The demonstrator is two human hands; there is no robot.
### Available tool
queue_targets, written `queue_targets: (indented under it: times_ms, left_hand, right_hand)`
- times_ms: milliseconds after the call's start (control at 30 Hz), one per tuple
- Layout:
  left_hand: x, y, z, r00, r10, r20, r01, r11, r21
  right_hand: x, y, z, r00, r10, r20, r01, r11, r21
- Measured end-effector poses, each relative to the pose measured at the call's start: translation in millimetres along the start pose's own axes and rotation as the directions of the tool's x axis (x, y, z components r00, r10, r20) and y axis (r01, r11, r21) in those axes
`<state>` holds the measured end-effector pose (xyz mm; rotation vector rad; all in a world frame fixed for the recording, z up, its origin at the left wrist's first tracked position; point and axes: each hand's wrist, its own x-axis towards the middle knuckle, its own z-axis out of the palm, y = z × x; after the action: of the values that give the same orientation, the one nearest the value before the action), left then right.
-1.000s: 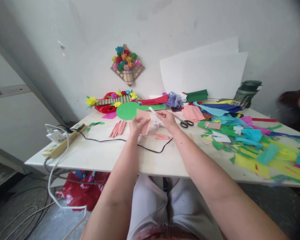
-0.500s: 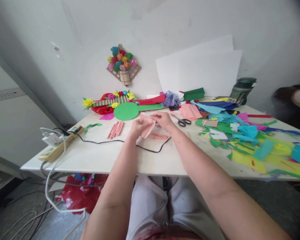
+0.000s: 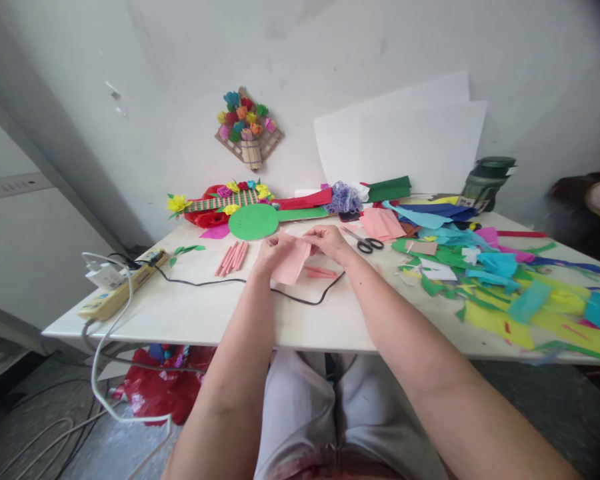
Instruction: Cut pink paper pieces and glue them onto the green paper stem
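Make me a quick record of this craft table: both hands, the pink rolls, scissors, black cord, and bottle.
Left hand: holding a pink sheet
Right hand: at the sheet's upper right edge; grip unclear
Pink rolls: bundled left of the left hand
Scissors: lying right of the right hand
Black cord: running under the left forearm
Bottle: back right, dark green lid

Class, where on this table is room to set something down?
Bare: table between power strip and left forearm, and between that and right forearm, this side of the black cord. Crowded: around the pink paper; right side, under paper scraps.
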<state>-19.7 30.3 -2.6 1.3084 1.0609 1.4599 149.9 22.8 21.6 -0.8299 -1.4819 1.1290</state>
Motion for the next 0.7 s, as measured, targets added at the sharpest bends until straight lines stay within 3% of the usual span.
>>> queue_targets:
  times_ms: [100, 700]
  left_hand:
    - [-0.5, 0.3, -0.1, 0.996, -0.042, 0.084, 0.045, 0.998, -0.034]
    - [-4.1, 4.9, 0.9, 0.987, -0.022, 0.162, 0.031, 0.998, -0.052]
  right_hand:
    - [0.7, 1.1, -1.3, 0.999, 0.017, 0.028, -0.017, 1.000, 0.019]
    - [-1.9, 0.7, -0.6, 0.998, 0.041, 0.056, -0.040, 0.999, -0.013]
